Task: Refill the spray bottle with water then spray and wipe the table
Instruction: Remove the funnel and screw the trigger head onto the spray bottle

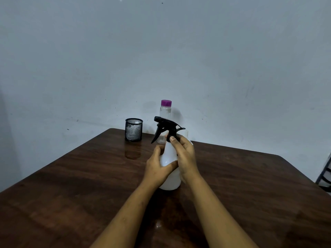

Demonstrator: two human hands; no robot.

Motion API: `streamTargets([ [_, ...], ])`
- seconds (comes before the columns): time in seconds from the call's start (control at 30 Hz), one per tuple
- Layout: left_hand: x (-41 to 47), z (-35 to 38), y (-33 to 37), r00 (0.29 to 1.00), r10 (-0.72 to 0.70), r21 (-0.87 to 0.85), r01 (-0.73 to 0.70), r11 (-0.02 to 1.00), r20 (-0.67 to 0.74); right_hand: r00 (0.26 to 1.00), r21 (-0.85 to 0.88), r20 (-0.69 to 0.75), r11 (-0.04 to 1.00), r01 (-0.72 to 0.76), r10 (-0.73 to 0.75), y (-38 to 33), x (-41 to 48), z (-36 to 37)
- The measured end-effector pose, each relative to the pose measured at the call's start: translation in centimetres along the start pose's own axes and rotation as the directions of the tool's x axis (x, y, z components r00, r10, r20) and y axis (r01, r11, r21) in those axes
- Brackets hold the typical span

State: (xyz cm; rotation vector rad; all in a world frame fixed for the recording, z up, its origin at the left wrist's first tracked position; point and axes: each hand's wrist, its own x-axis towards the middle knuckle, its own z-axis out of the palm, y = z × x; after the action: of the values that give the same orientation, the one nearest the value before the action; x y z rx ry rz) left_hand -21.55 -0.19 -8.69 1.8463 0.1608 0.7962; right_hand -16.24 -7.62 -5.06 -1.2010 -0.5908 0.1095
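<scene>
Head view, one entry per item.

- Table (75,178): dark wood, glossy, set against a pale wall (161,51).
- Spray bottle (169,154): white body, standing upright on the table straight ahead of you, between your two hands. Long axis vertical.
- Spray head (166,127): black, seated on the neck, nozzle and trigger pointing to your left.
- Left hand (157,167): wrapped round the lower body of the spray bottle, thumb across the front, bracing it.
- Right hand (186,156): higher up, thumb and fingers pinching the black collar (171,136) under the spray head. It is the nearer hand to the part that has to turn.
- Water bottle (165,113): clear, purple cap (166,102) on, upright just behind the spray bottle, near the wall.
- Mesh cup (134,130): black, to the left of both bottles, something pale inside.

Judgement: you look set to unscrew the spray head about the upright axis. Refilling is not yet begun.
</scene>
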Motion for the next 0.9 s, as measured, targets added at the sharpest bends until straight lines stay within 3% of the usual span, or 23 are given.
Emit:
streamTargets([
  [0.13, 0.09, 0.1, -0.17, 1.0, -0.012, 0.002, 0.012, 1.0, 0.0, 0.995, -0.072, -0.071, 0.995, 0.063, -0.068, 0.19, -0.04, 0.2],
  [0.37, 0.06, 0.04, -0.27, 1.0, 0.0, 0.009, 0.0, 1.0, -0.008, 0.998, -0.057, 0.063, 0.998, 0.024, -0.02, 0.39, -0.03, 0.28],
  [0.47, -0.04, 0.07, -0.08, 1.0, -0.003, 0.006, 0.003, 1.0, -0.005, 0.999, 0.011, 0.048, 1.0, -0.01, 0.009, 0.47, 0.06, -0.12],
  [0.63, -0.04, 0.15, -0.18, 1.0, -0.004, -0.003, 0.004, 1.0, -0.006, 0.997, -0.05, -0.02, 0.996, 0.079, -0.08, 0.56, 0.15, 0.01],
  [0.77, 0.03, 0.07, -0.12, 1.0, -0.028, -0.012, 0.028, 1.0, 0.0, 0.997, -0.118, 0.019, 0.99, 0.073, -0.071, 0.86, 0.28, 0.44],
  [0.9, -0.01, 0.06, -0.26, 1.0, -0.021, -0.001, 0.021, 1.0, -0.009, 0.998, 0.031, 0.055, 0.999, -0.028, 0.027, 0.75, 0.31, -0.1],
])
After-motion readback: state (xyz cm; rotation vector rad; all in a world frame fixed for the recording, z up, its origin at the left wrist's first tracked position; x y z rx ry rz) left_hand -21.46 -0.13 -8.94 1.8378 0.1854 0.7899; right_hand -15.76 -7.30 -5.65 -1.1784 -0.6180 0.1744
